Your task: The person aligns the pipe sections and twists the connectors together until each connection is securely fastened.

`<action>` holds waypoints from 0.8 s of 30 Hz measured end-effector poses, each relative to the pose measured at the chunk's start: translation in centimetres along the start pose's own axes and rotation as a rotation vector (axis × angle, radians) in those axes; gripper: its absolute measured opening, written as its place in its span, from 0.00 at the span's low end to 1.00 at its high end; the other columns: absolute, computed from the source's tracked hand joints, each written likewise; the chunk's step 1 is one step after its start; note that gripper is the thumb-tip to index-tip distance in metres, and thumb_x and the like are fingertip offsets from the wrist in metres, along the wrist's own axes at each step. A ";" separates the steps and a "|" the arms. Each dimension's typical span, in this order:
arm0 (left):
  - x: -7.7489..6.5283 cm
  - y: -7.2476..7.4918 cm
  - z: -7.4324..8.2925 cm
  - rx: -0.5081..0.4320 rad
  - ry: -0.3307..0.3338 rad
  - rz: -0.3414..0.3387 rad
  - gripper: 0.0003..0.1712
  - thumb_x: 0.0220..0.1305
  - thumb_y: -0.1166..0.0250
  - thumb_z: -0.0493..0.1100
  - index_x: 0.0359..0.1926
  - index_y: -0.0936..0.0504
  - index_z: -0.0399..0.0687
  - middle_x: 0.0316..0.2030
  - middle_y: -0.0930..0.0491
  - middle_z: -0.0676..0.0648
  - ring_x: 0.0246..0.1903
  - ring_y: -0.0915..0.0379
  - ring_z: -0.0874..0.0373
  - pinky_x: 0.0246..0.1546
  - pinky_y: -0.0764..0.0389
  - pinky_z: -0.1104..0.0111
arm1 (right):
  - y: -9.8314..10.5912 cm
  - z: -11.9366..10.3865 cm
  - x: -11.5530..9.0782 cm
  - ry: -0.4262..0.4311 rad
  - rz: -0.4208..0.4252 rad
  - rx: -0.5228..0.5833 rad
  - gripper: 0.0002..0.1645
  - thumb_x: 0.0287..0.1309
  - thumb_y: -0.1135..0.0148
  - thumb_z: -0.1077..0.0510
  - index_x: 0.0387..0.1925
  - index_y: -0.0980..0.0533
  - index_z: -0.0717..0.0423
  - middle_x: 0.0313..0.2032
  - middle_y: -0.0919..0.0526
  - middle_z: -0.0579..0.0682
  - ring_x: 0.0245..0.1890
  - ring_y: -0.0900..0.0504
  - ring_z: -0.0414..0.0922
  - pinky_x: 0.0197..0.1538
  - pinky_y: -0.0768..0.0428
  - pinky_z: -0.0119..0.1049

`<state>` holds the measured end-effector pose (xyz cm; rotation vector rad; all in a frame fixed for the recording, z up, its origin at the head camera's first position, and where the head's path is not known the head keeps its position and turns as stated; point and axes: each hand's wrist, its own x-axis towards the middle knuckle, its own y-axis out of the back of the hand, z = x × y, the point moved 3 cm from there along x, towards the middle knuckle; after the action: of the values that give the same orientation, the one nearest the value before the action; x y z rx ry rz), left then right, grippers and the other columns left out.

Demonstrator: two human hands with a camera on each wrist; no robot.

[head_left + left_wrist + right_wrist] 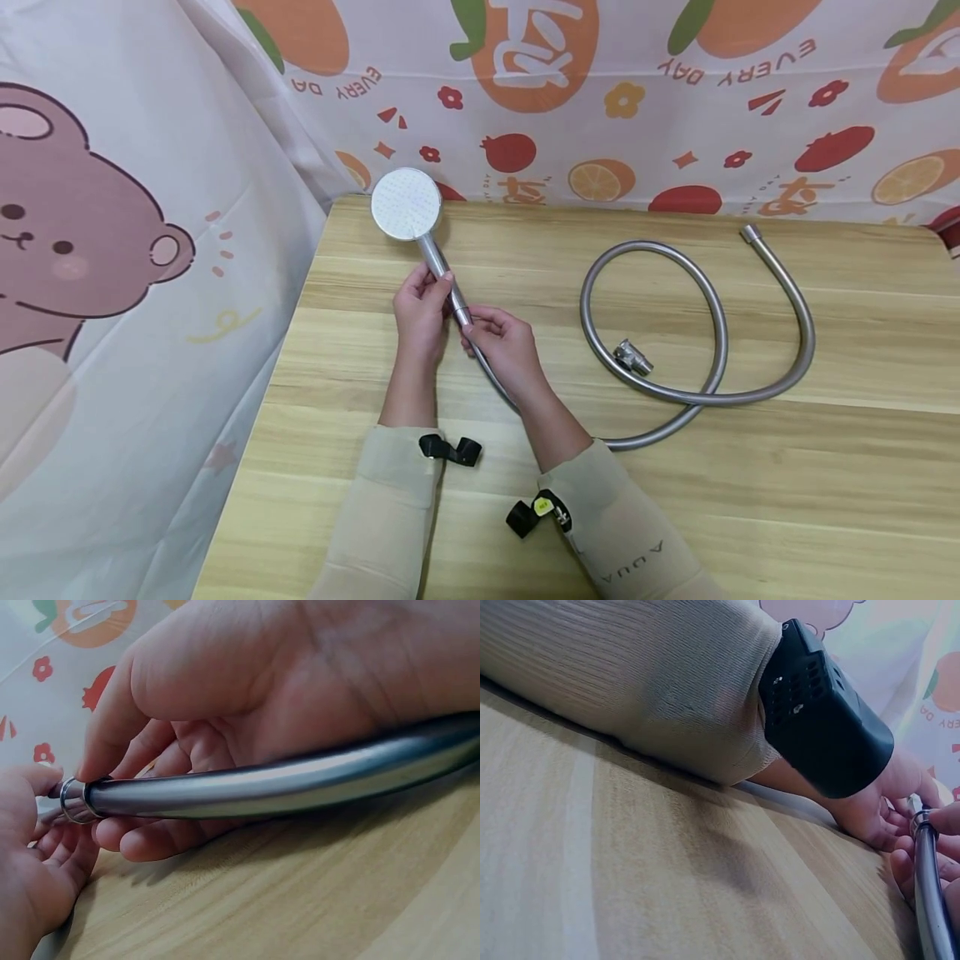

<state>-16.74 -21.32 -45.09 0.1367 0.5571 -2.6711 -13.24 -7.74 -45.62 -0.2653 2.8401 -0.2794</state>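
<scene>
A round hand shower head (406, 204) with a pale face lies near the table's far left edge, face up. My left hand (422, 315) grips the lower part of its handle (432, 254). Just below, my right hand (504, 340) pinches the end of a grey metallic shower hose (721, 333), with thumb and fingers around it. Handle and hose line up at a shiny collar (77, 800) between the two hands. In the left wrist view the hose (300, 780) runs under the right palm. At the right wrist view's edge, both hands show only in part.
The hose loops across the wooden table (840, 492), its free end (751, 233) near the back edge. Within the loop sits a small chrome fitting (632, 357). Printed curtains (555, 158) hang behind and at left. A black wrist camera (829, 712) is strapped to the left sleeve.
</scene>
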 end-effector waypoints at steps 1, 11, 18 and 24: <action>0.0 0.0 -0.1 0.015 -0.004 0.012 0.25 0.62 0.35 0.30 0.60 0.24 0.37 0.38 0.22 0.48 0.33 0.25 0.63 0.30 0.20 0.77 | 0.0 0.0 0.0 0.001 -0.002 -0.006 0.16 0.59 0.35 0.65 0.50 0.19 0.59 0.36 0.15 0.56 0.32 0.15 0.44 0.37 0.13 0.32; 0.1 0.1 0.0 0.180 -0.082 0.099 0.25 0.59 0.33 0.31 0.59 0.22 0.38 0.41 0.20 0.45 0.35 0.22 0.61 0.34 0.18 0.77 | 0.0 0.4 0.3 0.036 -0.038 -0.105 0.19 0.60 0.36 0.67 0.54 0.21 0.60 0.39 0.16 0.56 0.32 0.17 0.41 0.39 0.13 0.34; -0.1 0.1 0.3 0.325 -0.134 0.136 0.29 0.59 0.32 0.33 0.62 0.25 0.37 0.45 0.18 0.39 0.35 0.22 0.62 0.37 0.18 0.78 | -0.1 0.2 0.3 0.049 -0.064 -0.176 0.19 0.62 0.38 0.66 0.56 0.22 0.61 0.41 0.16 0.56 0.33 0.16 0.44 0.37 0.14 0.32; -0.3 -0.2 0.5 0.470 -0.183 0.130 0.34 0.54 0.32 0.33 0.64 0.27 0.37 0.49 0.16 0.39 0.41 0.19 0.57 0.42 0.18 0.75 | -0.1 0.2 0.2 0.049 -0.081 -0.235 0.21 0.63 0.39 0.65 0.58 0.24 0.60 0.42 0.16 0.55 0.34 0.16 0.45 0.38 0.14 0.32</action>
<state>-16.54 -21.25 -44.56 0.0561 -0.1375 -2.6020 -13.42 -7.87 -45.82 -0.4277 2.9146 0.0341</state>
